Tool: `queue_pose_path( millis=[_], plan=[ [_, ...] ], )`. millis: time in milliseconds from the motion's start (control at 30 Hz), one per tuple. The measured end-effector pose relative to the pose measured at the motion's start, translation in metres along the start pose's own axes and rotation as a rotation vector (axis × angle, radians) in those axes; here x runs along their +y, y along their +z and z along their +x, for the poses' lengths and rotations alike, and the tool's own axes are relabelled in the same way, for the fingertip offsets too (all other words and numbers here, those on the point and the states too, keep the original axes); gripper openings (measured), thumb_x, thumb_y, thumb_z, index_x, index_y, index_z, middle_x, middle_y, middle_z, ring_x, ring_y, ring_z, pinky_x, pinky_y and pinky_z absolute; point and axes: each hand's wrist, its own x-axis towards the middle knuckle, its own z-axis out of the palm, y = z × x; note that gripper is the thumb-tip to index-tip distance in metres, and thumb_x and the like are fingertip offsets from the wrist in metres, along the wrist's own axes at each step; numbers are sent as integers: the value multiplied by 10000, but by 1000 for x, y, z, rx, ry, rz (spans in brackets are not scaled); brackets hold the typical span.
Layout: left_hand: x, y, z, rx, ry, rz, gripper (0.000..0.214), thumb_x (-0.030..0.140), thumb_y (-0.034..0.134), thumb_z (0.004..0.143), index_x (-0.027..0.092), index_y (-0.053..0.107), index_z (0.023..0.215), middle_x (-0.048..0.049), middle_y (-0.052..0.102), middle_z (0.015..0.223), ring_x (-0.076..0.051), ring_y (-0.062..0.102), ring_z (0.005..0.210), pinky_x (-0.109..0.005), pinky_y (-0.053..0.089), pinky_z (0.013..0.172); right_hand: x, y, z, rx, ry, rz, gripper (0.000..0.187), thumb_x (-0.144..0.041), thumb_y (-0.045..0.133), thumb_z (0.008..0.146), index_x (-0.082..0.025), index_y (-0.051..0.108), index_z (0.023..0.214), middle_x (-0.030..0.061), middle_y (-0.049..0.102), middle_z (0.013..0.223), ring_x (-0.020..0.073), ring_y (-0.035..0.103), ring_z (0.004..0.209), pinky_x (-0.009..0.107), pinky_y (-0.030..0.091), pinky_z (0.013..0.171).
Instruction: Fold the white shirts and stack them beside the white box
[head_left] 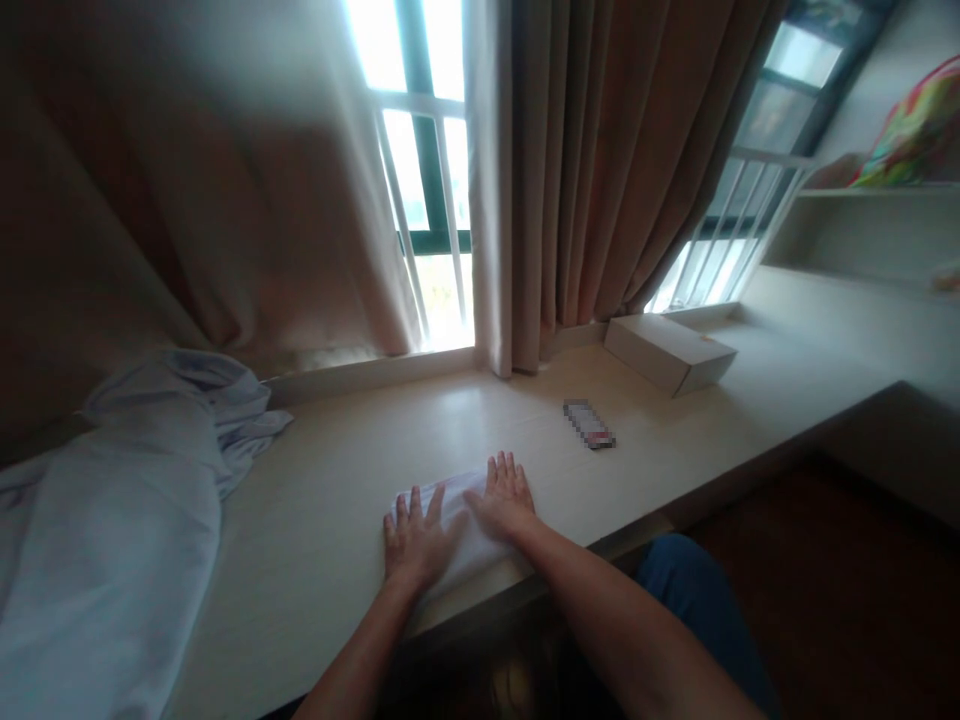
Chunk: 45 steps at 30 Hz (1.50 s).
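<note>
Head view, looking down on a pale tabletop [330, 480] beneath a curtained window [435, 180]. Resting left hand [420, 540] palm down on the left part of a white cloth [480, 545], apparently folded, with fingers spread toward the window and thumb angled inward. Resting right hand [504, 497] palm down at the cloth's right end, fingers extended the same way, thumb pointing left over the fabric. Clasping nothing in either hand, both opened out flat rather than curled; cannot tell about any fabric caught under the palms. Lying flat near the tabletop's front edge, in the case of the cloth, partly covered by both hands and bare between them. Farther left, a large loose heap of white fabric [135, 490], rumpled toward the back. Right of the hands, a small pixelated item [589, 424], too obscured to identify; beyond it, a pale box [667, 352] close to the brown curtain [600, 150]. At far right, a multicoloured thing [915, 135] on a shelf [877, 192]. Below, a knee in blue fabric [690, 590], just beside the right forearm.
</note>
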Motion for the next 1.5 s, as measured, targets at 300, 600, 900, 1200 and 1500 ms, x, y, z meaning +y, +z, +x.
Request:
queue_pose_path(
  millis=[300, 600, 900, 1200, 1500],
  plan=[
    [0, -4, -12, -23, -4, 29, 771, 729, 246, 828, 310, 308, 1472, -128, 288, 1545, -359, 199, 1424, -577, 114, 1113, 0, 2, -14, -22, 5, 9, 890, -680, 226, 896, -69, 68, 1524, 119, -61, 1581, 261, -170, 1433, 446, -83, 1138],
    [1, -7, 9, -22, -16, 32, 765, 727, 263, 831, 308, 317, 1469, -130, 290, 1543, -353, 198, 1426, -570, 122, 1121, -6, 1, 9, -13, 13, 8, 876, -663, 262, 908, -68, 75, 1523, 115, -86, 1580, 258, -205, 1422, 441, -100, 1132],
    [-2, -6, 41, 10, -14, 25, 741, 702, 301, 842, 293, 351, 1457, -138, 302, 1536, -355, 203, 1424, -562, 112, 1130, -11, 14, 46, 75, -4, -27, 893, -678, 237, 908, -30, 124, 1513, 160, -22, 1581, 273, -175, 1429, 449, -95, 1132],
    [-4, -2, 56, -2, -24, -5, 760, 713, 298, 835, 299, 312, 1472, -116, 274, 1552, -343, 188, 1429, -563, 95, 1132, -11, 10, 63, 39, 3, -36, 901, -678, 249, 902, -36, 98, 1517, 160, -29, 1580, 273, -178, 1429, 449, -104, 1128],
    [0, -8, 23, -17, -22, 21, 768, 694, 318, 842, 272, 291, 1482, -134, 255, 1557, -348, 152, 1441, -560, 80, 1137, -8, 2, 28, -6, -14, -20, 895, -677, 248, 903, -50, 86, 1520, 132, -51, 1580, 259, -190, 1427, 444, -99, 1135]
  ],
)
